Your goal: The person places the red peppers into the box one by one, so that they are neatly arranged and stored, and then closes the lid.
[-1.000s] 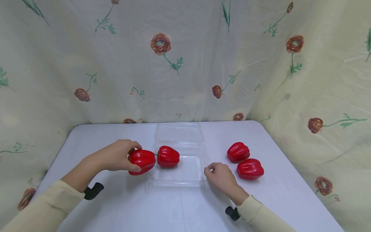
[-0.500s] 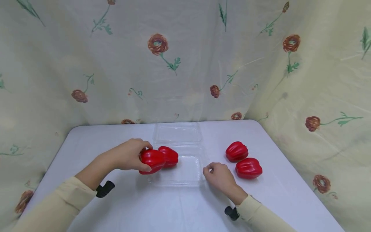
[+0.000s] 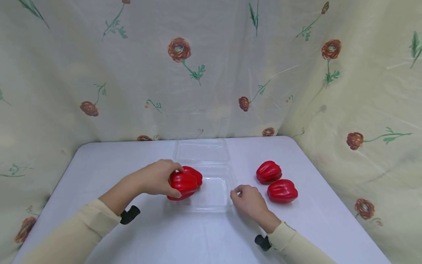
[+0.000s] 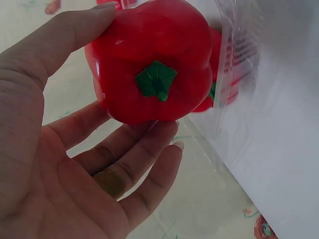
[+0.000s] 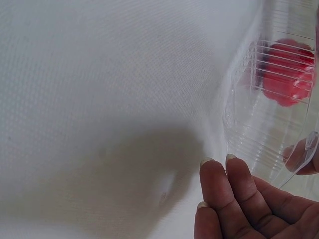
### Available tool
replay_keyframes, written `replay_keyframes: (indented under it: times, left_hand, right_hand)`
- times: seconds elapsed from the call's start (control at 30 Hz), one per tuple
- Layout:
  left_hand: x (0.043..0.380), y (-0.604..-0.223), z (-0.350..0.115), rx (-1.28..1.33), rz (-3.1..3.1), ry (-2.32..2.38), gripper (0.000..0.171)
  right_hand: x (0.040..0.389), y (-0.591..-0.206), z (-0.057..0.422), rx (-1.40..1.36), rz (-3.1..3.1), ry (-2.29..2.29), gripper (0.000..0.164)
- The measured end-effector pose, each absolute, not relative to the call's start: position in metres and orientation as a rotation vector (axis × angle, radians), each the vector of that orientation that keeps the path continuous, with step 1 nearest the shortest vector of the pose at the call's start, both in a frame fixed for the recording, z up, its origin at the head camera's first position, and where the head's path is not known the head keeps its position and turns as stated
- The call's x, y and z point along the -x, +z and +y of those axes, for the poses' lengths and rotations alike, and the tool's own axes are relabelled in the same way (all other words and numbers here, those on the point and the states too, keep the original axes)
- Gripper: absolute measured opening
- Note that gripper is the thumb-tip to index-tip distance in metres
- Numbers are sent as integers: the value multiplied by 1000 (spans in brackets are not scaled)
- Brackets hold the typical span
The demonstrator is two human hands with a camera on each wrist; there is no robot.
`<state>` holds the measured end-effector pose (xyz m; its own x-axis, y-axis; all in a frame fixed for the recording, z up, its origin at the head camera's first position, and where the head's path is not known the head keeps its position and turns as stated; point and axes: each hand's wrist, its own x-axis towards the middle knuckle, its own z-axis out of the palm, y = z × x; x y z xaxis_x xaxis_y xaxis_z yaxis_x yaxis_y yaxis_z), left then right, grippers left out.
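By the left hand point(image 3: 159, 178), a red pepper point(image 3: 182, 183) is gripped at the clear container point(image 3: 214, 187)'s left end; if pushed farther, the second pepper point(image 3: 197, 174) could be knocked. The right edge seems pinched by the right hand point(image 3: 250, 201); were that loosened, the container could be dragged across the counter point(image 3: 197, 238).

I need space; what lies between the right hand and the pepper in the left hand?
In the head view, only a bare stretch of the clear container lies between the right hand and the held pepper.
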<state>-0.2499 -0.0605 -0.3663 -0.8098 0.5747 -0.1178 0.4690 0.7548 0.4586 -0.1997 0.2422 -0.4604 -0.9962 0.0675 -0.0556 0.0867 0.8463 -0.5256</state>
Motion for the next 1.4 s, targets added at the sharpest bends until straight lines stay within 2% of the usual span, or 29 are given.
replay_keyframes:
  times: [1.4]
  left_hand:
    - [241, -393, -33, -891, 2682, 548, 79]
  right_hand:
    - [197, -462, 244, -93, 2990, -883, 31]
